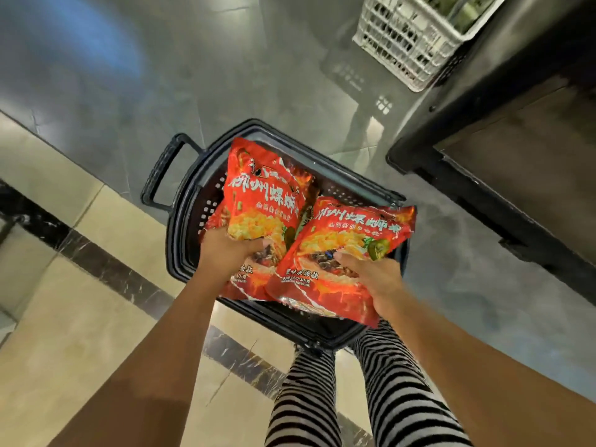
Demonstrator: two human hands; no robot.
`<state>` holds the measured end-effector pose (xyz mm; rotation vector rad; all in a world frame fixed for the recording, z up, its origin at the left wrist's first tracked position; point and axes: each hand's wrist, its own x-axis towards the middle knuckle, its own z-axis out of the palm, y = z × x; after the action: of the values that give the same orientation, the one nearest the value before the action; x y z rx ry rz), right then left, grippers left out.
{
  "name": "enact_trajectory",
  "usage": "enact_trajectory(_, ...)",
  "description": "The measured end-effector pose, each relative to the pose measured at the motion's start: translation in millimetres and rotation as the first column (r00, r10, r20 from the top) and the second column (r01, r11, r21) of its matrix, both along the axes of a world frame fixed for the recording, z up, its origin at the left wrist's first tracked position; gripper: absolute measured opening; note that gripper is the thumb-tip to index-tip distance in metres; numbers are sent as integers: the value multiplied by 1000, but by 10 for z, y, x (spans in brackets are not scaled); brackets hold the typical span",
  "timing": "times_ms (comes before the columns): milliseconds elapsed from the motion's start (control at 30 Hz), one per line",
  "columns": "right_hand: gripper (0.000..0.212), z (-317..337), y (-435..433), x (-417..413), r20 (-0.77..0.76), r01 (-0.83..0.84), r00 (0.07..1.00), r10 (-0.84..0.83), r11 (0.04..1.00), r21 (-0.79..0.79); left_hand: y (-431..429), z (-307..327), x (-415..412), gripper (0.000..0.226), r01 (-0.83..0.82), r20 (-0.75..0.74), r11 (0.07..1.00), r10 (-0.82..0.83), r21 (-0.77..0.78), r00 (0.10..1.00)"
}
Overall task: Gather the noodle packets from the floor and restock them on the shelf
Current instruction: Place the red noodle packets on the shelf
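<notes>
Basket (182, 221) standing on the grey floor (161, 75) near a dark shelf (516, 140) is holding one red packet (214, 221), partly hidden. Left hand (225, 250) is gripping a noodle packet (267, 195) by its lower end above the basket; right hand (374, 279) is clutching a second packet (351, 227) just beside it.

Left hand (225, 250): grips red noodle packet (264, 195) at lower end, packet upright.
Right hand (374, 279): grips second noodle packet (348, 230), tilted, touching first.
Both over black basket (180, 227) on floor (96, 91).
White crate (403, 37) beside dark shelf unit (516, 156), upper right.
</notes>
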<state>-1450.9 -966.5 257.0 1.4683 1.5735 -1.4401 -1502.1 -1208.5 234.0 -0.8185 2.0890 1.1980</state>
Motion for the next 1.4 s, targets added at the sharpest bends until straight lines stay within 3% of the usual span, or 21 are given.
enact_trajectory(100, 30, 477, 183, 10, -99, 48, 994, -47, 999, 6, 99, 480, -56, 25, -3, -49, 1000, 4, 20, 999)
enact_trajectory(300, 23, 1539, 824, -1, -274, 111, 958, -82, 990, 90, 582, 1556, -239, 23, 29, -178, 990, -4, 135, 984)
enact_trajectory(600, 18, 2764, 1918, 504, -543, 316, 816, -195, 939, 137, 1638, 2856, -154, 20, 157, -355, 957, -63, 243, 933)
enact_trajectory(767, 15, 3180, 2509, 1028, -631, 369, 738, -239, 926, 82, 2224, 3330, 170, 23, 196, -395, 944, -78, 266, 915)
enact_trajectory(1000, 22, 3503, 3525, 1856, -679, 398, 700, -222, 910, 113, 3198, 3791, 852, 22, 247, -439, 940, -124, 235, 890)
enact_trajectory(1233, 22, 3790, 4490, 2657, -764, 427, 618, -188, 895, 125, 4215, 4108, 1496, 37, 324, -447, 895, -166, 306, 879)
enact_trajectory(1400, 24, 3957, 4926, 2960, -797, 495, 561, -222, 862, 108, 4657, 4312, 1739, 29, 402, -496, 857, -209, 322, 843)
